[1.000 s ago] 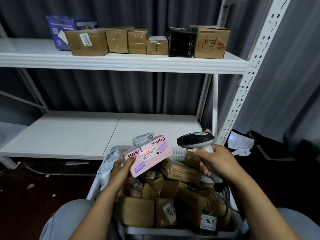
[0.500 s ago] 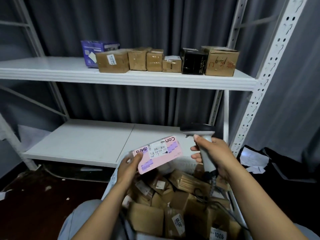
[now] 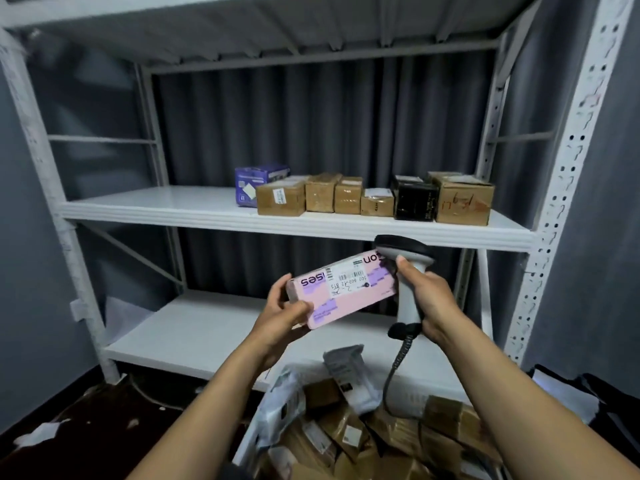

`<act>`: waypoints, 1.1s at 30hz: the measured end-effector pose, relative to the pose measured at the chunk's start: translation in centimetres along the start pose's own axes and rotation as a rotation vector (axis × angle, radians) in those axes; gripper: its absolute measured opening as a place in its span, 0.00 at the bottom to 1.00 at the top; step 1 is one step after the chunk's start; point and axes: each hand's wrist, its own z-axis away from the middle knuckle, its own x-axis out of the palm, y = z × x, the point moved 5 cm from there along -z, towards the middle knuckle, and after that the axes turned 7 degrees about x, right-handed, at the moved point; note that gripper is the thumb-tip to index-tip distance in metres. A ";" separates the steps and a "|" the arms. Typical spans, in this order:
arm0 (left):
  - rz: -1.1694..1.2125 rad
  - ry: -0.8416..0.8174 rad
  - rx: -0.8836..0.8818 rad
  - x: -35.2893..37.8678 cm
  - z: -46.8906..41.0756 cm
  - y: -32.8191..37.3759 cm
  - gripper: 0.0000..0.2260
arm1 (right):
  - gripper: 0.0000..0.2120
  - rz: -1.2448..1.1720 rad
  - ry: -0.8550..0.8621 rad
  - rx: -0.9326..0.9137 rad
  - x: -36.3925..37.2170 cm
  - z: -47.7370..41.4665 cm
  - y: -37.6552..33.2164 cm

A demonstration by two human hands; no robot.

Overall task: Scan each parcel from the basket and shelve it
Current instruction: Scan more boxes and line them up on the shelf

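Head view: left hand (image 3: 280, 315) clamped on the left end of a pink parcel (image 3: 341, 294), thumb on top, fingers underneath. Parcel is a long flat carton, smooth matte pink with purple patches and a white barcode label; printed lettering reads upside down. It is held tilted, right end higher, in the air in front of the rack, between the middle shelf (image 3: 214, 211) and the lower shelf (image 3: 194, 332).

Right hand (image 3: 429, 299) wrapped around the grip of a handheld barcode scanner (image 3: 407, 275): pale grey plastic handle, glossy black head, coiled dark cable hanging down. Scanner head overlaps the parcel's right end; contact cannot be told.

Middle shelf, white painted metal, carries a row of parcels: purple box (image 3: 258, 183), four brown taped cartons (image 3: 323, 197), a black box (image 3: 415, 199), a larger brown carton with red handwriting (image 3: 464, 200). Rack upright (image 3: 561, 188) is white perforated steel.

Basket (image 3: 415, 396) at bottom: only part of its white rim shows, rest cut off by the frame edge. Contents are brown cartons and grey plastic mailers (image 3: 349, 375), blurred; labels illegible. Pleated grey curtain behind the rack
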 end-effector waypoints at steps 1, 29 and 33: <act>-0.001 -0.004 0.020 0.0 -0.1 0.7 0.26 | 0.08 0.006 0.000 -0.015 0.3 -0.2 -0.5; -0.654 0.181 0.490 14.4 -16.1 7.1 0.41 | 0.17 0.366 0.270 -0.214 -7.4 -11.5 -10.1; -0.832 0.202 0.461 14.9 -18.0 6.9 0.40 | 0.17 0.397 0.248 -0.216 -7.6 -12.4 -10.1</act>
